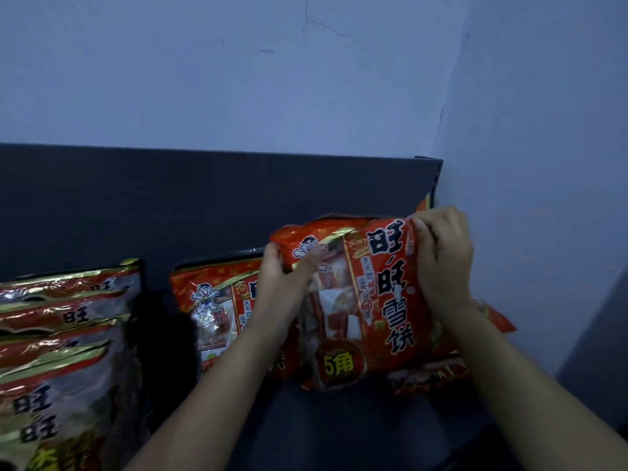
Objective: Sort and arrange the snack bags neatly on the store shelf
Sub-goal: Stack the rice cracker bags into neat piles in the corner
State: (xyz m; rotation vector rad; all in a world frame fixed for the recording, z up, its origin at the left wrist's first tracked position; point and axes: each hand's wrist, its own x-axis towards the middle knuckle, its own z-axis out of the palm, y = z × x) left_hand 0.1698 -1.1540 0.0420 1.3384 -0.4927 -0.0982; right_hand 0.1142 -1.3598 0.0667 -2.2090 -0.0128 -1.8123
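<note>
"Sorting or straightening at the moment?"

"Straightening, I'd say. Both my hands are on one red snack bag (370, 300), which stands upright in front of the shelf's dark back panel (204, 198), toward the panel's right end. My left hand (277, 278) is clamped on its top left corner, thumb across the front. My right hand (441, 256) pinches the top right corner at the seal."

"What else sits along that panel?"

"A second red bag (217, 311) of the same print leans near the panel's middle, partly hidden by my left wrist. Toward the panel's left end is an overlapped row of silver-and-red bags (57, 334), a different sort, so the sorting looks mostly done to me. At the panel's right end, loose red bags (438, 372) lie flat or crumpled under and behind the one I hold. How many, I cannot tell."

"So what next?"

"My guess is to set this bag down squarely, face forward, in line with the second red bag. That calls for lowering it evenly with both hands so it does not slump, because the loose red bags beneath make poor footing. They may want flattening or pulling out first. The packet looks light and crinkly, so a gentle hold should do."
</note>
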